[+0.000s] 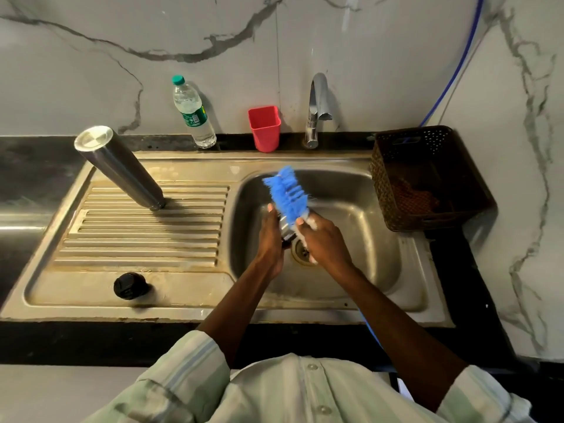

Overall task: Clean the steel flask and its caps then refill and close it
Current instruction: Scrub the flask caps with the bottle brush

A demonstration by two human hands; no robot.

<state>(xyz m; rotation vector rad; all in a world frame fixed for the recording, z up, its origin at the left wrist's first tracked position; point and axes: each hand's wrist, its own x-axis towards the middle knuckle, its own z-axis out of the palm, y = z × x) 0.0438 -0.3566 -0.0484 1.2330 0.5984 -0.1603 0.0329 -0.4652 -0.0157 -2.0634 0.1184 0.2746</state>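
Head view: cap scrub over sink basin point(351, 190).
Left hand point(270, 239) grips steel cap point(287, 228); right hand point(325, 239) grips blue brush point(288, 193). Steel flask point(122, 169) stands inverted far left, nearer left hand.

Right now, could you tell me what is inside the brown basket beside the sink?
The brown basket holds something orange-brown on its floor, perhaps a scrubber; its near wall hides the rest.

steel flask point(122, 169) inverted on drainboard, black cap point(130, 285) nearby.
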